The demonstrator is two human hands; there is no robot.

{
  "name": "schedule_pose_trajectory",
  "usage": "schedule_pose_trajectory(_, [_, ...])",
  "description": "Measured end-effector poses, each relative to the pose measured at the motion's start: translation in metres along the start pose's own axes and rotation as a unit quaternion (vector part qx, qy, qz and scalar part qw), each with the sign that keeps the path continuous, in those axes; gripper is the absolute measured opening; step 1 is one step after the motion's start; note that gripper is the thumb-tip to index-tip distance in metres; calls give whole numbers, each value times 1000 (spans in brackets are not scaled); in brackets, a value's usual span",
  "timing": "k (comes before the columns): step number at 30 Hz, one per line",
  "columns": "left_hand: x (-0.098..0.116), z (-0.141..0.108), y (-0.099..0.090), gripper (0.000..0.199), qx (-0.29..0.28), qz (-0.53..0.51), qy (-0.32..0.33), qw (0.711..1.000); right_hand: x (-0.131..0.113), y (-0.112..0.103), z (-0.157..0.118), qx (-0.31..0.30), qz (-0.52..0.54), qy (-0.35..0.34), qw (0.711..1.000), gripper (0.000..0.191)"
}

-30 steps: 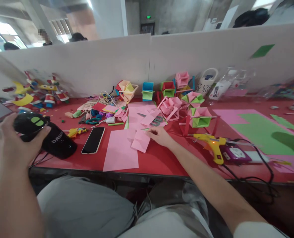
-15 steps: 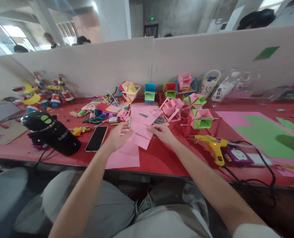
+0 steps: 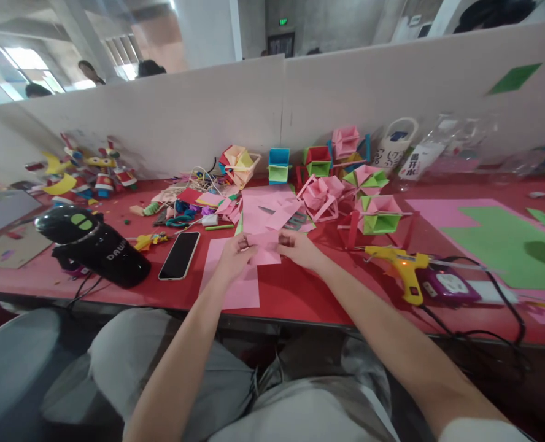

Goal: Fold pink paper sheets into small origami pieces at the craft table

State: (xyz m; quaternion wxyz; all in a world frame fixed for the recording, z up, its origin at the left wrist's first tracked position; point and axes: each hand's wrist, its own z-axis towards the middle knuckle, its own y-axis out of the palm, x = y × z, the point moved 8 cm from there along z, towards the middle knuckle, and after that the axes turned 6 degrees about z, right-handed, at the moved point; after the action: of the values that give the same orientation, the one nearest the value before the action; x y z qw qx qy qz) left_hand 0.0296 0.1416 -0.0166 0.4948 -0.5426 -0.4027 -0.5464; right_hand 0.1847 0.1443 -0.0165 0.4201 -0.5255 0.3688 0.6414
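A small pink paper piece (image 3: pixel 267 248) is held up between my two hands, over the red tabletop. My left hand (image 3: pixel 238 255) pinches its left edge with thumb and fingers. At the right edge, my right hand (image 3: pixel 297 248) grips it the same way. Beneath my left hand lies a larger pink sheet (image 3: pixel 231 290) near the table's front edge. More pink paper (image 3: pixel 254 207) lies just beyond my hands, with scissors (image 3: pixel 295 221) partly covered by it.
Folded paper lanterns (image 3: pixel 318 195) stand at the back. A yellow glue gun (image 3: pixel 405 270) with cords lies right. A phone (image 3: pixel 179 255) and black tumbler (image 3: pixel 111 252) are left. Pink and green sheets (image 3: pixel 498 245) lie far right; a white partition (image 3: pixel 185 116) runs behind.
My left hand has moved right and closed on the pink piece. My right hand has brought a piece down and nearer, away from the pile. The view has shifted slightly.
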Motion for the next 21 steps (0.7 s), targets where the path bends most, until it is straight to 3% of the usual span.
schedule_pose_trajectory(4, [-7, -7, 1, 24, -1, -82, -47, 995, -4, -6, -2, 26, -81, -31, 996, 20])
schedule_pose_trajectory(8, [-9, -11, 4, 26, -28, -165, -84, 982, -12, -9, -4, 31, -146, -77, 986, 28])
schedule_pose_trajectory(11, [-9, -11, 5, 32, -41, -135, -91, 986, -21, -10, -6, 36, -148, -118, 981, 32])
schedule_pose_trajectory(13, [-6, -9, 2, 34, -22, -64, -57, 996, -25, -11, -6, 46, -152, -132, 978, 34])
schedule_pose_trajectory(16, [-2, -6, -6, 44, 15, 10, 5, 1000, -22, -11, -5, 48, -141, -95, 984, 37])
schedule_pose_trajectory(19, [-7, -5, -12, 51, 33, 17, 8, 999, -12, -7, -5, 26, -66, -15, 997, 33])
schedule_pose_trajectory(21, [-6, -6, -11, 49, 28, 39, 14, 999, -11, -2, -5, 10, -59, -6, 998, 27])
